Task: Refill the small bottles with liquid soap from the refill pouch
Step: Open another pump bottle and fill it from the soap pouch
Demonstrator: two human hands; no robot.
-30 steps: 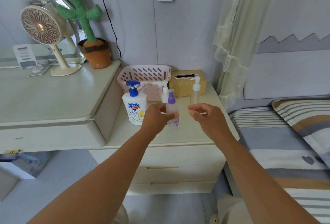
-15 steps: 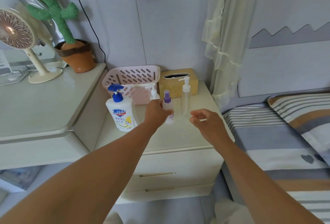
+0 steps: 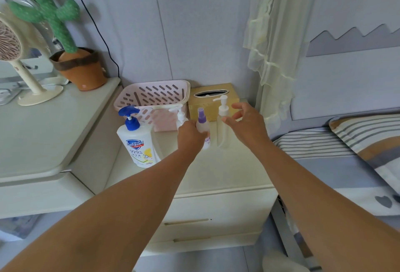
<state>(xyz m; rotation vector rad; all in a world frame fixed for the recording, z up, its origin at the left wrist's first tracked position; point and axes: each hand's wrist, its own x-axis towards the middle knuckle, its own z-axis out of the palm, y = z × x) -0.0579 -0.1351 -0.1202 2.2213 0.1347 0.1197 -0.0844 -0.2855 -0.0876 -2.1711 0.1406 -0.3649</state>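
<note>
On the cream nightstand (image 3: 216,172) stand three small bottles. My left hand (image 3: 190,137) grips the purple-capped spray bottle (image 3: 203,128), which rests upright on the top. A tall clear pump bottle (image 3: 222,124) stands just right of it, and my right hand (image 3: 246,124) hovers open around it, fingers spread, not clearly touching. A short white pump bottle (image 3: 180,116) shows behind my left hand, mostly hidden. A large white soap dispenser with a blue pump (image 3: 136,141) stands at the left. No refill pouch is visible.
A pink perforated basket (image 3: 153,96) and a gold tissue box (image 3: 213,98) stand at the back of the nightstand. A higher desk (image 3: 43,133) on the left carries a fan (image 3: 13,55) and a cactus toy (image 3: 65,39). A bed (image 3: 346,159) lies to the right.
My right hand has risen and moved forward to the tall pump bottle, opening its fingers. My left hand keeps hold of the purple spray bottle. The camera has shifted closer.
</note>
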